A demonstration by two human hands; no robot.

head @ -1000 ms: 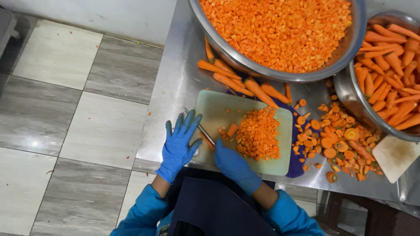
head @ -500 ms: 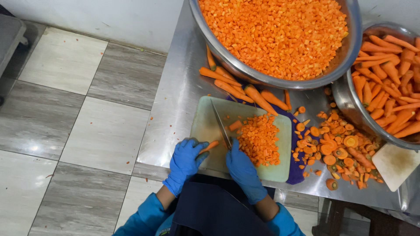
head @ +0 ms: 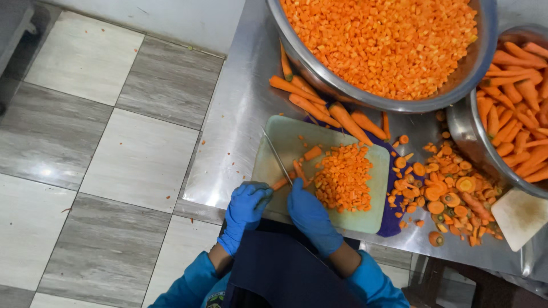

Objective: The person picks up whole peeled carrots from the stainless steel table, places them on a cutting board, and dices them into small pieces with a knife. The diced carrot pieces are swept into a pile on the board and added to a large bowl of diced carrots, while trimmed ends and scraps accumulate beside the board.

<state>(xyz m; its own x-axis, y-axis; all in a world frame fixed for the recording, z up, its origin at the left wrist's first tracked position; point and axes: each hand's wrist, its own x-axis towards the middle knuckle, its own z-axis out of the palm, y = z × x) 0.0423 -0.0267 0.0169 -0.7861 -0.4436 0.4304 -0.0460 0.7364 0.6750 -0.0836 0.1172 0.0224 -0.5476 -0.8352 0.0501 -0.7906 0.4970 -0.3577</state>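
Note:
My left hand [head: 245, 208], in a blue glove, pinches the end of a thin carrot strip [head: 281, 183] at the near left corner of a pale green cutting board [head: 285, 145]. My right hand [head: 311, 215], also blue-gloved, grips a knife [head: 278, 157] whose narrow blade points away across the board, just right of the strip. A heap of diced carrot [head: 344, 177] lies on the board right of the blade, with a few loose sticks beside it.
The board rests on a steel table [head: 237, 122]. A big steel bowl [head: 485, 45] of diced carrot stands behind it, a second bowl [head: 465, 134] of peeled carrots at right. Whole carrots [head: 311, 105], carrot ends [head: 451, 191] and a white board [head: 519, 217] lie around. Tiled floor at left.
My left hand came back from the board's left edge to grip a carrot strip. The knife swung from lying low near my hands to pointing away across the board.

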